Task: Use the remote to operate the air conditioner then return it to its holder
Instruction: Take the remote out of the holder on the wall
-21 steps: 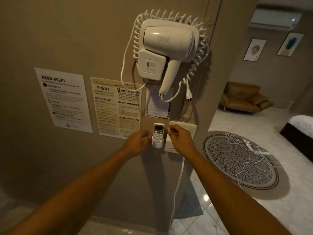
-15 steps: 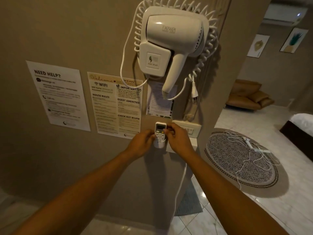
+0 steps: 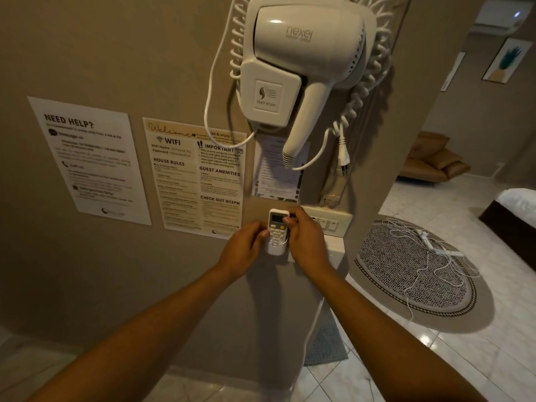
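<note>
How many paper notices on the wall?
3: the "NEED HELP?" sheet at left, the WiFi/house rules sheet in the middle, and a smaller sheet partly hidden behind the hair dryer.

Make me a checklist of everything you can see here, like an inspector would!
Surface: tan wall, with three paper notices stuck on it.
Job's things: white remote upright in its wall holder; air conditioner high in the far room.
Clutter: hair dryer mounted above the remote.
Hands: left hand touches the remote's left side; right hand pinches its right edge.
Cables: hair dryer plug hangs unplugged; white cord tangled on the round rug.
Surroundings: switch plate, brown sofa, tiled floor.
</note>
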